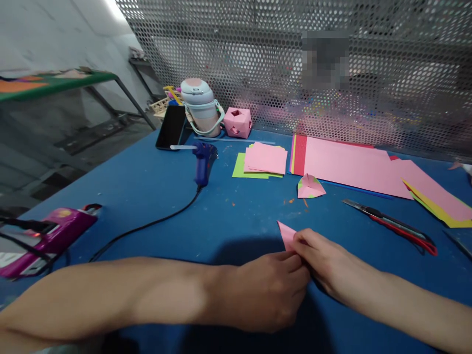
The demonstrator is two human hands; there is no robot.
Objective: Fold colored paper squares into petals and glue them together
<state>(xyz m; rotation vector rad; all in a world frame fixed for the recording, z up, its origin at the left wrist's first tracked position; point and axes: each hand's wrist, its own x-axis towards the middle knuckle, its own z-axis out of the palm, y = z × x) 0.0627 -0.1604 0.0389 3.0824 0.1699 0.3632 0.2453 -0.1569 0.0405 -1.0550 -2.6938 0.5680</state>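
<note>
Between my two hands is a small pink piece of paper (285,234), its pointed corner sticking out to the upper left. My left hand (271,290) is closed on its lower edge, with the fingertips mostly hidden. From the right, my right hand (320,255) pinches the same paper with thumb and fingers. Just beyond the hands, a folded paper piece (310,188) in pink with green corners rests on the blue table (165,231). A stack of pink paper squares (265,158) over green ones lies farther back.
A blue glue gun (203,164) with its cord lies left of centre, near a purple power strip (62,236). Cutter and red-handled scissors (394,223) lie right. Behind are pink sheets (346,162), a folded pink paper cube (238,123), a bottle (201,108) and a phone (171,127).
</note>
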